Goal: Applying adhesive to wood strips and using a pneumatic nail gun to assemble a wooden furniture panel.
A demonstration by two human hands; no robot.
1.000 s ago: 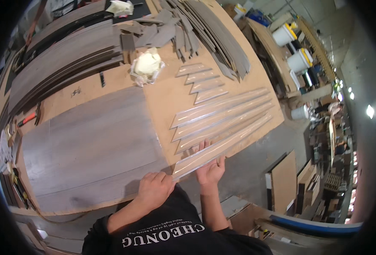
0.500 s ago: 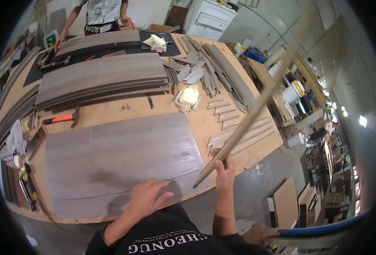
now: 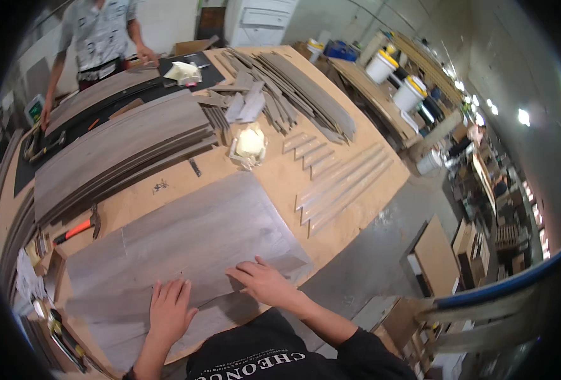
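A large grey wood-grain panel (image 3: 210, 221) lies flat on the table in front of me. My left hand (image 3: 170, 315) rests palm down on its near part, fingers stretched out and holding nothing. Farther right, my right hand (image 3: 266, 284) also lies on the panel, fingers extended toward the left, its palm hidden. A dark line or edge runs along the panel's near side beside both hands. To the left lies a claw hammer (image 3: 77, 229) with an orange handle.
Stacked grey boards (image 3: 122, 142) lie beyond the panel. Several mitred strips (image 3: 340, 183) are at the right, beside a pale yellow lump on a white holder (image 3: 250, 145). Thin offcuts (image 3: 293, 88) lie farther back. A co-worker (image 3: 100, 38) stands at the far left.
The long thin strip has left my right hand and is not identifiable now. That hand has come down onto the panel. My left hand has moved left and nearer. The view has turned.
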